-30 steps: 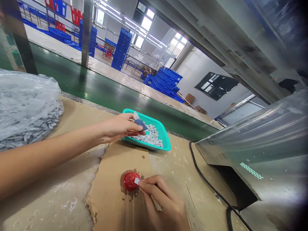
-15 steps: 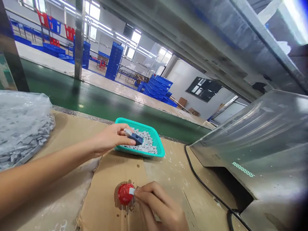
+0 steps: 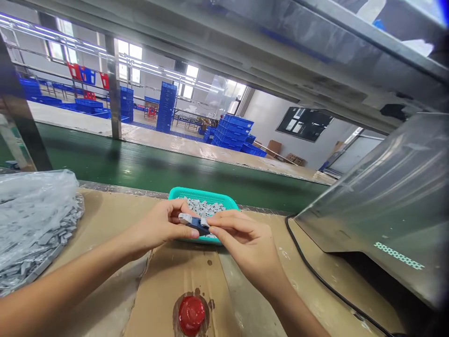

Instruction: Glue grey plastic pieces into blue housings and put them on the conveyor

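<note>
My left hand (image 3: pixel 170 222) pinches a small dark blue plastic part (image 3: pixel 196 225) with a light grey end, held above the near side of a turquoise basket (image 3: pixel 229 202). Between the thumb and fingers of my right hand (image 3: pixel 245 234) is a small light grey plastic piece (image 3: pixel 204 222), which meets the top of the blue part. Whether the two are joined I cannot tell. Many similar grey pieces (image 3: pixel 201 206) lie in the basket. Below the hands, a red cap-like dish (image 3: pixel 191 316) stands on stained cardboard (image 3: pixel 168 276), with wet spots around it.
A clear plastic bag of grey pieces (image 3: pixel 38 224) lies at the left. Beyond the basket runs a green conveyor belt (image 3: pixel 147 166). A sheet-metal housing (image 3: pixel 372 196) and a black cable (image 3: pixel 308 267) are on the right. A metal shelf (image 3: pixel 280 61) hangs overhead.
My right hand has lifted the grey piece from the red dish and brought it up to the blue part. My left hand still holds the blue part by the basket. The camera view has shifted.
</note>
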{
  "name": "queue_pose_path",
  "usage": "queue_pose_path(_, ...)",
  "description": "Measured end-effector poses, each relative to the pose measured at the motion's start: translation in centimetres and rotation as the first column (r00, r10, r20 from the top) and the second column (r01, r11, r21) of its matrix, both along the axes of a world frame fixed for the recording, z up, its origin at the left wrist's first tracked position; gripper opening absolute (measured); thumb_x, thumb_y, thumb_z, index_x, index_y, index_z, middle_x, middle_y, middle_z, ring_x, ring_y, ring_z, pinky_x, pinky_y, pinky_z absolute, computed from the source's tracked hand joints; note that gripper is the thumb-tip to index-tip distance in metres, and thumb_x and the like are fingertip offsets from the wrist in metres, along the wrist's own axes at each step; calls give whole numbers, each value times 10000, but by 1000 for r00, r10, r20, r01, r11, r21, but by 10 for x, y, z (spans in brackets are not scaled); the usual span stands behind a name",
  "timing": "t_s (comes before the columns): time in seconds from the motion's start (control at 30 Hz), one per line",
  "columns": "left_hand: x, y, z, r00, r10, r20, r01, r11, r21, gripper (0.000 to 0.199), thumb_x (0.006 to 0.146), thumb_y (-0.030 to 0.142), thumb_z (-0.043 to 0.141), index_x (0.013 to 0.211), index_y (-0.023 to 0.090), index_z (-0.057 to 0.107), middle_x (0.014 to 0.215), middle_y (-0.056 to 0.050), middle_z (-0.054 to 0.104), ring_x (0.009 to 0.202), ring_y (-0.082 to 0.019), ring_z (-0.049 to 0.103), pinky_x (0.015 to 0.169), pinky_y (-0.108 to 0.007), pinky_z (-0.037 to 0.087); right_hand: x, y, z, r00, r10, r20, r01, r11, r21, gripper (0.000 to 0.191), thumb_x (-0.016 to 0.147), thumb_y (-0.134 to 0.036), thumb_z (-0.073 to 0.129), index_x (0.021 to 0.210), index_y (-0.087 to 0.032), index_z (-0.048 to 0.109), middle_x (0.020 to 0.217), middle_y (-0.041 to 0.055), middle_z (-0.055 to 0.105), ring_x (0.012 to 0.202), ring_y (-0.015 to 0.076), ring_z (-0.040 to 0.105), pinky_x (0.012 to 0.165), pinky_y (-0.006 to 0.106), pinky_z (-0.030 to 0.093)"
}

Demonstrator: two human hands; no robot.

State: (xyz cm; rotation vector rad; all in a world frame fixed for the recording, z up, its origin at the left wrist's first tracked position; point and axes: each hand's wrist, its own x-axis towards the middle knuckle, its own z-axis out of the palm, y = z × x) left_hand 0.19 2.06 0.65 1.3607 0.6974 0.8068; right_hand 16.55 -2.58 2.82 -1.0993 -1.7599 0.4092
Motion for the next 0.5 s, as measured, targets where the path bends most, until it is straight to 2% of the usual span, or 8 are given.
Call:
queue_pose_path(0.17,3,-2,1,998,53,24,-53,998,-15,226,569,214,685,663,152,489,706,2,588,705,-129,546,668,-251,406,3,-1,-5,994,3,108,-6,999,34,173,710,-82,555,725,-199,680,784,43,634,725,156,595,637,280,513)
queue_pose_path(0.3,7,-2,-2,981,58,182,-52,998,-39,210,590,210,676,757,149,564,773,-14,607,763,-133,546,730,-254,414,3,-1,-8,991,19,132,-30,997,77,183,741,-109,523,813,-196,667,829,52,591,778,161,573,673,290,502)
queue_pose_path(0.4,14,-3,-2,942,120,315,-65,982,-177,214,638,222,645,830,165,569,814,-11,594,773,-114,532,721,-229,409,-2,4,-14,985,38,168,-55,994,98,254,741,-102,512,936,-199,641,854,60,565,808,162,552,684,290,494)
queue_pose_path(0.5,22,-3,-1,880,277,385,-116,913,-392,146,721,268,548,823,164,546,777,-8,547,701,-94,497,638,-213,405,-12,15,-23,973,66,221,-92,989,112,339,732,-75,494,1033,-188,599,875,65,563,810,156,548,708,290,488)
